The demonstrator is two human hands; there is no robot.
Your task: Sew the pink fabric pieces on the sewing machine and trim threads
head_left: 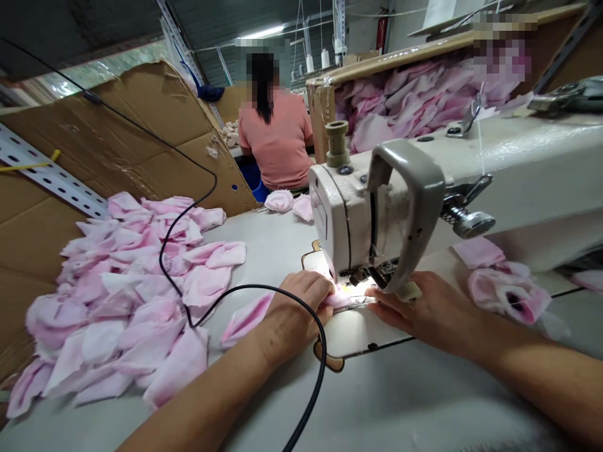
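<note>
A white sewing machine [332,220] stands before me, its lamp lighting the metal needle plate. Under the needle area lies a small pink fabric piece [342,298], partly hidden by my fingers and the machine head. My left hand [306,301] is closed on the left end of this piece, with the fingertips close to the presser foot. From the other side, my right hand [431,311] reaches below the machine head with fingers stretched out. Its fingertips rest at the fabric's right edge; I see no grip there. Another folded pink piece [247,319] lies beside my left wrist.
A big heap of pink fabric pieces [127,295] covers the table's left side. More pink pieces [511,282] lie right of the machine. A black cable [264,287] loops across my left hand. Cardboard [155,132] walls the left; a person [277,138] sits beyond.
</note>
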